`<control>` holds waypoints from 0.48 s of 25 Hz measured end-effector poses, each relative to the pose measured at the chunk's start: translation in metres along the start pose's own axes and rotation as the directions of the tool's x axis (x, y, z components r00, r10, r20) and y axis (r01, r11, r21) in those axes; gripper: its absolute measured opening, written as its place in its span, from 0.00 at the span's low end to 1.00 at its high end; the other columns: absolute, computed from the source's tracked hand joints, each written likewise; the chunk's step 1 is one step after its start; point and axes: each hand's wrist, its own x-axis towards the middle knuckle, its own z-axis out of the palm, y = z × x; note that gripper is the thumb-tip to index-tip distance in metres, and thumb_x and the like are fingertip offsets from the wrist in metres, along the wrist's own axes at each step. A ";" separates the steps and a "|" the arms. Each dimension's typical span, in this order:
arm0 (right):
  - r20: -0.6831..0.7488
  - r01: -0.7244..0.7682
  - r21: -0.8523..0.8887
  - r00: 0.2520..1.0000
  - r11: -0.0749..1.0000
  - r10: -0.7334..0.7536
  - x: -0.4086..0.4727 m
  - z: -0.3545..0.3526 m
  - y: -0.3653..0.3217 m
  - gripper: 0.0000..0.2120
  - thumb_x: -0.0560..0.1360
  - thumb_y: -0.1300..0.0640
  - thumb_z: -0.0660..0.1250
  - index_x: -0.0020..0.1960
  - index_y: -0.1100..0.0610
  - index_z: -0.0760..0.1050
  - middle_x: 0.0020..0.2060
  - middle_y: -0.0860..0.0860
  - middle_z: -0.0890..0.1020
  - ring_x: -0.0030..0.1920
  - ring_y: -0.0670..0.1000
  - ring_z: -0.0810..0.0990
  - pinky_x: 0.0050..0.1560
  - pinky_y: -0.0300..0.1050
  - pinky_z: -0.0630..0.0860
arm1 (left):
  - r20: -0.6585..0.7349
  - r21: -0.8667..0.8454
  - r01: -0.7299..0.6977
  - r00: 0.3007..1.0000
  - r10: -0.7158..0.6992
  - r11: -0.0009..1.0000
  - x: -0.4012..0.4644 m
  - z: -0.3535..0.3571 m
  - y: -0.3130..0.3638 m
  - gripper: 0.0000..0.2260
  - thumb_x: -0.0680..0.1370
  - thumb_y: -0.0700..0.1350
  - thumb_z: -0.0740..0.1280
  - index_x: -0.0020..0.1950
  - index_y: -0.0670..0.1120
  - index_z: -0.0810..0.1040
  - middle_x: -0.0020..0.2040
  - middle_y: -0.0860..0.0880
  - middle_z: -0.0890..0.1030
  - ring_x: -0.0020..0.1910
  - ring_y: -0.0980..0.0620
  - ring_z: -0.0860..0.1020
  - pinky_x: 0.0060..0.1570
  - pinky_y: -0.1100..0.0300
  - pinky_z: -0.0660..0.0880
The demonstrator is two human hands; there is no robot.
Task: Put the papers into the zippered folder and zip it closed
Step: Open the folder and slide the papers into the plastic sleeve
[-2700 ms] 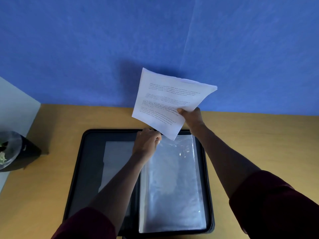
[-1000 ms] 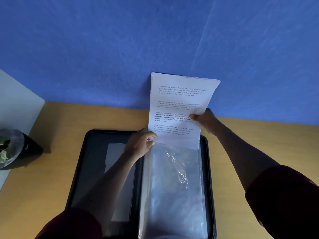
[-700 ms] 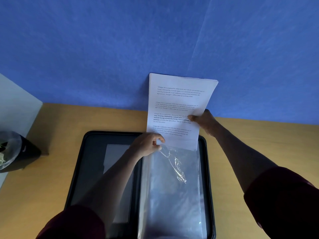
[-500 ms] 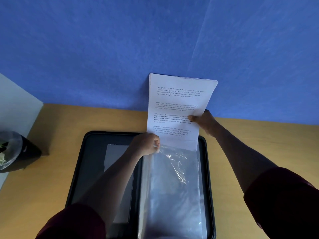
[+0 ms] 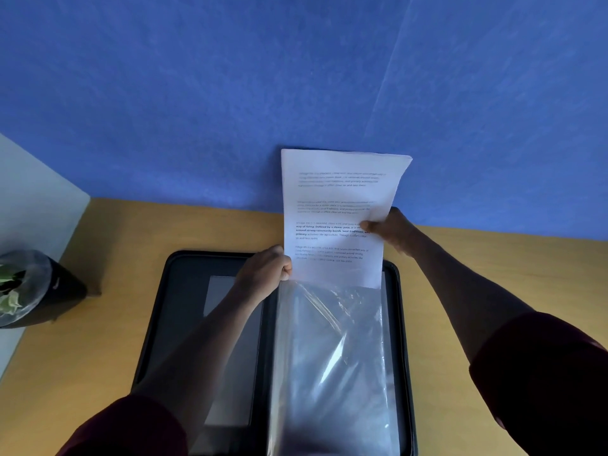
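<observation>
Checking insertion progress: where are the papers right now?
In the head view the papers stand upright, centre-right, at the top opening of the plastic sleeve, pinched at their right edge by the right hand; the left hand grips the sleeve's top-left corner.

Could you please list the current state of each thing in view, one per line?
Zippered folder: lying open and unzipped on the table.
Clear sleeve: top edge pulled open.
Papers: held upright, bottom edge at the sleeve mouth.
Left hand: pinching the sleeve's top corner.
Right hand: gripping the papers' right edge.
Potted plant: standing upright, far left.
</observation>
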 end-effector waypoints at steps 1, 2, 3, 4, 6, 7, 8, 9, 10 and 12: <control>0.018 -0.005 -0.035 1.000 0.999 0.006 0.002 0.001 -0.001 0.20 0.75 0.66 0.71 0.66 0.66 0.74 0.62 0.61 0.80 0.62 0.60 0.79 0.67 0.60 0.73 | 0.007 -0.002 0.001 1.000 -0.001 1.000 0.001 0.000 0.000 0.05 0.73 0.39 0.67 0.39 0.48 0.79 0.43 0.55 0.77 0.41 0.52 0.77 0.36 0.59 0.69; 0.037 -0.007 -0.063 0.999 0.998 0.009 0.003 0.003 -0.001 0.20 0.75 0.66 0.71 0.66 0.66 0.74 0.62 0.61 0.80 0.62 0.61 0.79 0.67 0.59 0.73 | 0.017 -0.005 0.012 1.000 -0.012 1.000 0.002 0.000 0.001 0.06 0.74 0.39 0.67 0.40 0.49 0.79 0.44 0.55 0.77 0.42 0.52 0.77 0.36 0.59 0.67; 0.053 -0.009 -0.086 0.998 0.996 0.014 0.003 0.005 0.000 0.21 0.75 0.67 0.71 0.66 0.66 0.74 0.62 0.61 0.80 0.62 0.61 0.79 0.67 0.60 0.73 | 0.024 -0.006 0.030 0.999 -0.030 1.000 0.003 -0.001 0.001 0.06 0.74 0.40 0.68 0.40 0.50 0.79 0.45 0.55 0.78 0.43 0.52 0.77 0.37 0.59 0.66; 0.069 -0.014 -0.104 0.997 0.995 0.021 0.003 0.007 0.001 0.21 0.75 0.67 0.71 0.67 0.65 0.74 0.63 0.61 0.80 0.63 0.61 0.78 0.66 0.60 0.73 | 0.025 -0.010 0.051 0.998 -0.050 0.999 0.002 0.000 0.002 0.06 0.75 0.40 0.68 0.40 0.50 0.79 0.46 0.55 0.78 0.43 0.52 0.77 0.37 0.60 0.66; 0.091 -0.021 -0.113 0.995 0.993 0.031 0.002 0.008 0.004 0.22 0.74 0.67 0.71 0.68 0.65 0.73 0.63 0.61 0.79 0.63 0.61 0.78 0.66 0.60 0.74 | -0.005 -0.050 0.109 0.994 -0.109 0.993 -0.003 0.002 0.007 0.05 0.75 0.40 0.67 0.43 0.50 0.78 0.47 0.55 0.77 0.45 0.52 0.77 0.38 0.60 0.68; 0.101 -0.022 -0.113 0.994 0.993 0.033 0.001 0.008 0.007 0.23 0.74 0.67 0.72 0.68 0.65 0.73 0.64 0.61 0.79 0.64 0.61 0.77 0.66 0.59 0.74 | -0.048 -0.073 0.135 0.989 -0.138 0.988 -0.008 0.004 0.012 0.05 0.75 0.40 0.66 0.46 0.50 0.78 0.49 0.55 0.76 0.46 0.51 0.77 0.38 0.60 0.70; 0.107 -0.022 -0.123 0.994 0.992 0.035 0.000 0.008 0.009 0.24 0.74 0.67 0.72 0.69 0.65 0.72 0.64 0.61 0.78 0.64 0.61 0.77 0.65 0.58 0.74 | -0.113 -0.062 0.139 0.983 -0.145 0.988 -0.015 0.009 0.017 0.07 0.75 0.41 0.67 0.52 0.50 0.77 0.53 0.54 0.76 0.50 0.49 0.77 0.41 0.60 0.72; 0.106 -0.023 -0.141 0.994 0.990 0.038 0.000 0.009 0.011 0.24 0.74 0.67 0.72 0.69 0.64 0.73 0.64 0.60 0.79 0.64 0.60 0.77 0.65 0.57 0.74 | -0.171 -0.008 0.125 0.977 -0.125 0.992 -0.022 0.016 0.022 0.13 0.76 0.42 0.67 0.60 0.49 0.76 0.60 0.51 0.75 0.56 0.47 0.76 0.48 0.57 0.75; 0.092 -0.025 -0.152 0.995 0.988 0.039 -0.001 0.009 0.014 0.24 0.73 0.68 0.73 0.68 0.64 0.73 0.63 0.60 0.79 0.63 0.60 0.77 0.64 0.56 0.75 | -0.192 0.050 0.101 0.977 -0.090 0.994 -0.031 0.025 0.028 0.20 0.77 0.44 0.68 0.68 0.48 0.72 0.67 0.48 0.72 0.63 0.45 0.73 0.58 0.52 0.74; 0.033 -0.031 -0.108 0.999 0.994 0.035 -0.001 0.009 0.018 0.23 0.73 0.68 0.73 0.66 0.65 0.75 0.62 0.61 0.80 0.62 0.60 0.79 0.65 0.57 0.75 | -0.142 0.078 0.008 0.990 0.003 0.997 -0.053 0.046 0.041 0.30 0.78 0.51 0.66 0.78 0.46 0.61 0.79 0.44 0.60 0.76 0.43 0.61 0.73 0.48 0.62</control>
